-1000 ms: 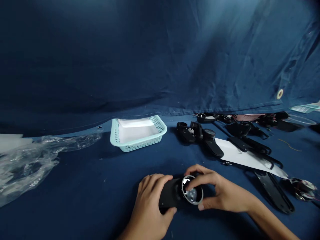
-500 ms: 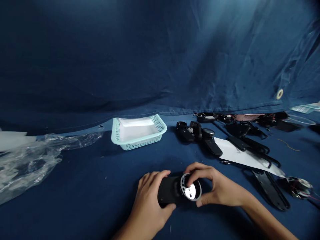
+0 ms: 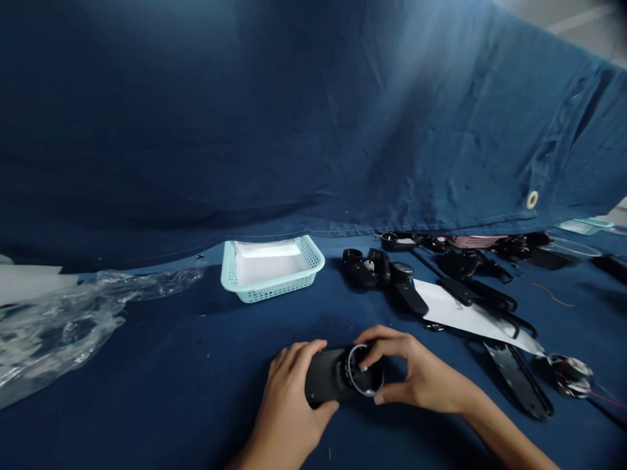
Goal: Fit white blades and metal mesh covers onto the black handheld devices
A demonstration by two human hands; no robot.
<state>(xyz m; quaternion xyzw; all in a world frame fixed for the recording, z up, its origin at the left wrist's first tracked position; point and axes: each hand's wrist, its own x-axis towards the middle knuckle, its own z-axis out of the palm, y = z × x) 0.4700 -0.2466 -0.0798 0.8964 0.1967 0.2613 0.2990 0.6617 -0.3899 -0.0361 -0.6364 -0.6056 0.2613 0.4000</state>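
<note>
Low in the middle of the view, both my hands hold one black part with a round silver-rimmed end [image 3: 362,375] over the blue cloth. My left hand [image 3: 289,398] wraps its fingers round the black flat body [image 3: 326,382]. My right hand [image 3: 416,375] pinches the silver ring, forefinger on its upper rim and thumb below it. The inside of the ring looks dark and partly hidden by my fingers.
A pale green mesh basket [image 3: 230,274] with white paper stands behind. Several black parts [image 3: 392,277] and a white sheet [image 3: 465,313] lie to the right. Crumpled clear plastic [image 3: 63,323] lies at the left. A blue cloth wall [image 3: 313,117] hangs at the back.
The round end has turned under my right fingers: its bright inside showed before and now looks dark. The view has shifted slightly; both hands stay on the part.
</note>
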